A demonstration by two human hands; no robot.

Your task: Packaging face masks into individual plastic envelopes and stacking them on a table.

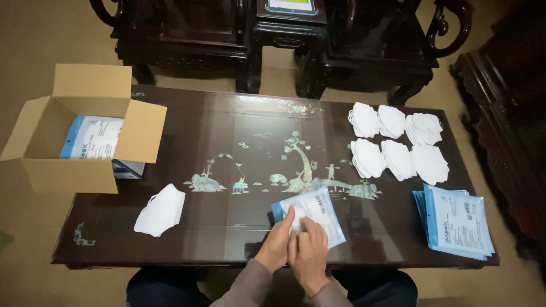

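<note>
Both hands, left (pixel 277 241) and right (pixel 309 256), are pressed together on a blue-white pouch (pixel 310 215), which is gripped flat at the near edge of the tabletop (pixel 227 142). Pouch stack (pixel 458 222) is placed right, masks (pixel 395 145) beyond, one mask (pixel 161 210) left.

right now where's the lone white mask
In the head view, the lone mask lies on the table's left front, below the cardboard box.
</note>
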